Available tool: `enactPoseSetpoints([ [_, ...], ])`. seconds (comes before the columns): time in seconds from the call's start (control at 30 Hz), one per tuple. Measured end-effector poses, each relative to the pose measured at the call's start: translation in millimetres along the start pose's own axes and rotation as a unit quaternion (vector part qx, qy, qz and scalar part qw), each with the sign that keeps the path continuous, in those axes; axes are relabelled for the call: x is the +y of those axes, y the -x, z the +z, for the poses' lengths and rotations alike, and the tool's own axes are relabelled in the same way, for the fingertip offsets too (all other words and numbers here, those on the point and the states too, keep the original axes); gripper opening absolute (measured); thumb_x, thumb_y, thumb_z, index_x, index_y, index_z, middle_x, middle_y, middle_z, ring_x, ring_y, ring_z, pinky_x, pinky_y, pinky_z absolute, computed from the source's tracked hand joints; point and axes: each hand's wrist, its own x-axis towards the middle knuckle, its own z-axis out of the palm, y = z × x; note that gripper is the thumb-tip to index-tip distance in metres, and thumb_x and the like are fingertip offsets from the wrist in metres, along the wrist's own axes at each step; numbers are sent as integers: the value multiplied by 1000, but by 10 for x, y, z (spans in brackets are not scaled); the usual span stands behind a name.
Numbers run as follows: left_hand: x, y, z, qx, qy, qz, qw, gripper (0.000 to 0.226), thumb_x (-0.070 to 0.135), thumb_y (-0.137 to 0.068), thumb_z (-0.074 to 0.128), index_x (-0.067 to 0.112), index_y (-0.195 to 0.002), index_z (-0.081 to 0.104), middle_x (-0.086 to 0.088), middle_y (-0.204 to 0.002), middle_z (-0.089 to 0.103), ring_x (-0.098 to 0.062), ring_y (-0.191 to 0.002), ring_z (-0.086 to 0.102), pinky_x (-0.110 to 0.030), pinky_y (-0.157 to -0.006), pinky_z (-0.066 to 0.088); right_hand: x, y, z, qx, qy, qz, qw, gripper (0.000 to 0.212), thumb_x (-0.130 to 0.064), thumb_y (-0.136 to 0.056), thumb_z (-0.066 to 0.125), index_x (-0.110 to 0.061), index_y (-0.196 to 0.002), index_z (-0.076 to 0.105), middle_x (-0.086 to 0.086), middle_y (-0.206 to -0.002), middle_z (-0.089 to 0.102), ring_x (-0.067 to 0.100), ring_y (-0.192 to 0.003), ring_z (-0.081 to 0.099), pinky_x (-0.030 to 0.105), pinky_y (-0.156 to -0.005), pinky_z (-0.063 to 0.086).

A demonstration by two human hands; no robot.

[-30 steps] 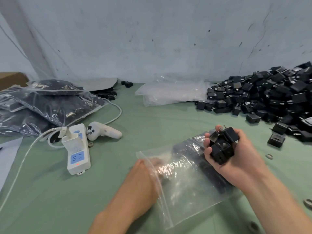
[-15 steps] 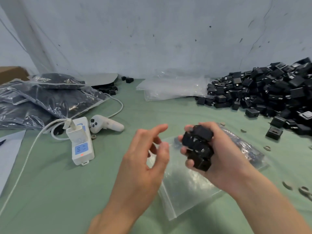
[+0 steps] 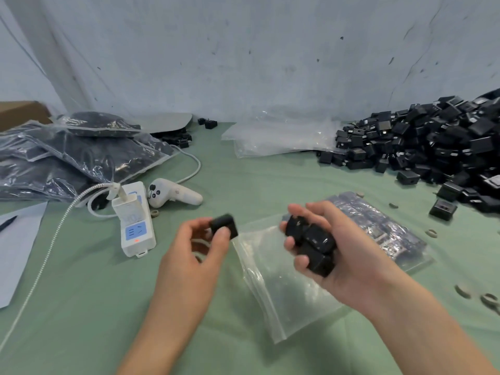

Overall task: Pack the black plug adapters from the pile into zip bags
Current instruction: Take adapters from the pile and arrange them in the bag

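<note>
**Obscured and indeterminate items**

The pile (image 3: 433, 147) of black adapters runs off the right edge. The adapter (image 3: 224, 226) pinched in the left hand (image 3: 194, 253) is motion-blurred, its face unreadable. Fingers of the right hand (image 3: 349, 261) cover part of its clutch of adapters (image 3: 313, 240); count indeterminate. Small rings (image 3: 462, 290) on the bench (image 3: 81, 307): too small to identify.

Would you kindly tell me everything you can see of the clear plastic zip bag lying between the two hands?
The clear plastic zip bag is glossy, crinkled and see-through, lying flat on the green table cover. A strip edge, seemingly its mouth, runs along its near-left side. Its far end appears to hold black plug adapters. The right hand, gripping loose adapters, hides its middle; whether it touches the bag cannot be told.
</note>
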Motion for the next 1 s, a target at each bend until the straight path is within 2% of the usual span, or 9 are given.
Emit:
enactPoseSetpoints([
  [0.07,-154,-4,-45,-32,-48,-69,996,15,41,-90,64,33,-101,59,0,-86,69,2,-72,60,-13,-61,42,-86,-38,-117,45,-9,-57,997,19,-20,-91,58,-16,-103,72,9,-84,67,18,-60,58,24,-41,42],
  [0.13,-241,47,-38,-66,-103,-65,990,7,41,-91,63,35,-94,61,2,-78,68,0,-70,60,-12,-61,42,-161,-80,-244,97,7,-125,987,21,-13,-94,53,-17,-108,68,8,-84,62,16,-59,58,24,-41,42],
  [0.23,-235,117,51,-119,-166,-18,979,13,51,-91,55,40,-93,60,10,-72,61,-3,-75,57,-20,-66,43,-227,-101,-417,165,55,-196,965,24,-8,-95,50,-19,-107,68,7,-89,57,15,-60,57,26,-44,43],
  [0.33,-220,122,115,-167,-235,55,956,29,57,-91,44,39,-108,59,18,-88,57,-8,-94,50,-32,-85,45,-247,-102,-536,179,51,-214,959,25,-9,-96,51,-20,-111,68,7,-95,58,14,-60,60,26,-45,46],
  [0.47,-240,126,67,-286,-250,111,918,43,68,-88,36,38,-108,59,22,-95,47,0,-100,43,-23,-93,38,-253,-126,-600,178,29,-217,959,25,-9,-96,52,-21,-110,68,7,-95,58,14,-59,60,26,-45,46],
  [0.6,-213,139,153,-246,-320,148,903,59,77,-85,22,39,-115,56,22,-99,49,-2,-99,41,-23,-95,32,-273,-159,-625,181,22,-217,959,24,-10,-95,53,-21,-109,69,6,-93,58,15,-59,60,26,-46,46],
  [0.73,-173,100,282,-229,-302,143,914,59,73,-88,32,40,-135,45,23,-117,53,-2,-108,41,-19,-94,26,-283,-193,-628,189,15,-218,958,23,-11,-94,54,-22,-107,69,6,-92,59,14,-57,61,25,-45,46],
  [0.87,-220,57,134,-245,-268,181,914,27,64,-92,38,40,-102,47,23,-99,51,0,-97,43,-25,-90,36,-307,-210,-651,188,11,-219,957,24,-11,-93,54,-22,-107,70,5,-87,60,14,-58,62,25,-44,47],
  [1.0,-255,57,128,-278,-285,234,887,30,53,-95,39,39,-108,63,24,-110,51,-2,-107,45,-25,-95,33,-352,-219,-668,185,15,-227,956,24,-12,-94,54,-22,-107,70,5,-91,60,14,-60,62,26,-44,48],
])
